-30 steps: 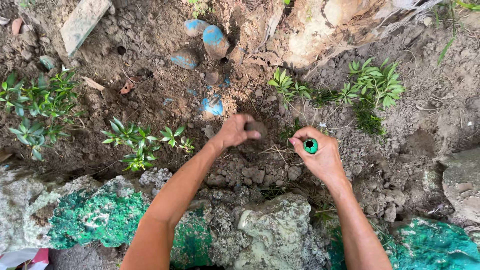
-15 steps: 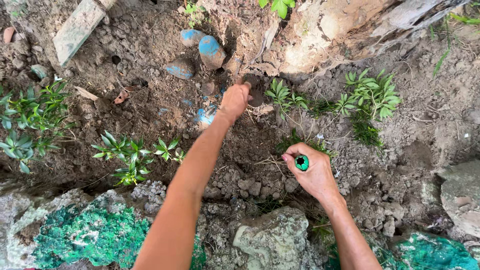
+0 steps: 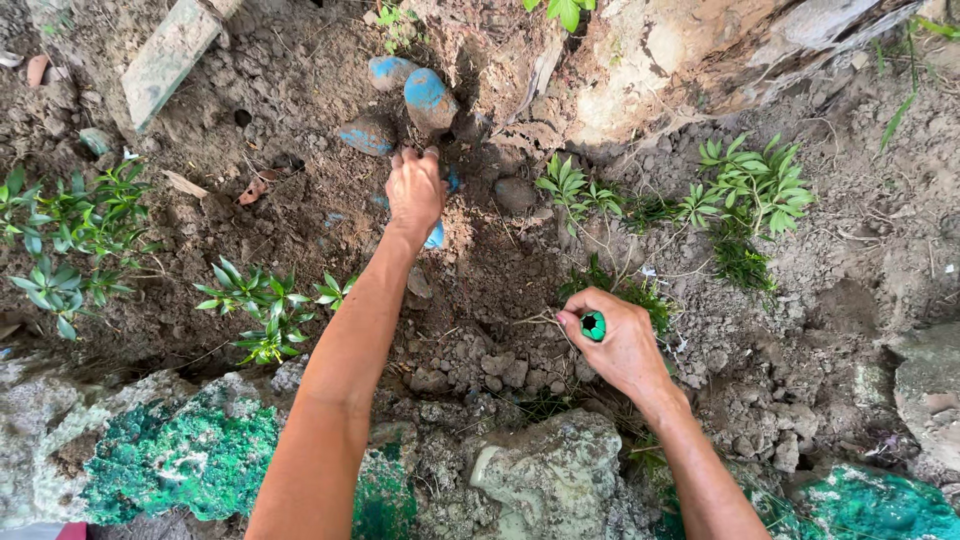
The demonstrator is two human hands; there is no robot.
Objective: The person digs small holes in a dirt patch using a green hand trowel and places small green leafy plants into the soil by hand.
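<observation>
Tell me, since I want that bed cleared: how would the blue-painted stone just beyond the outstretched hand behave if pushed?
The blue-painted stone looks rounded, so it may roll once nudged. It sits partly bedded in loose soil, which would probably resist at first, then crumble. It seems dense and rigid, likely heavy for its size. The left hand lies just short of it.

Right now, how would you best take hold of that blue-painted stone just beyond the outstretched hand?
Grip the blue-painted stone across its rounded upper end, coming down from above. It stands half-sunk in the soil, so only the top shows free. The left hand lies just below it, fingers pointing that way.
</observation>
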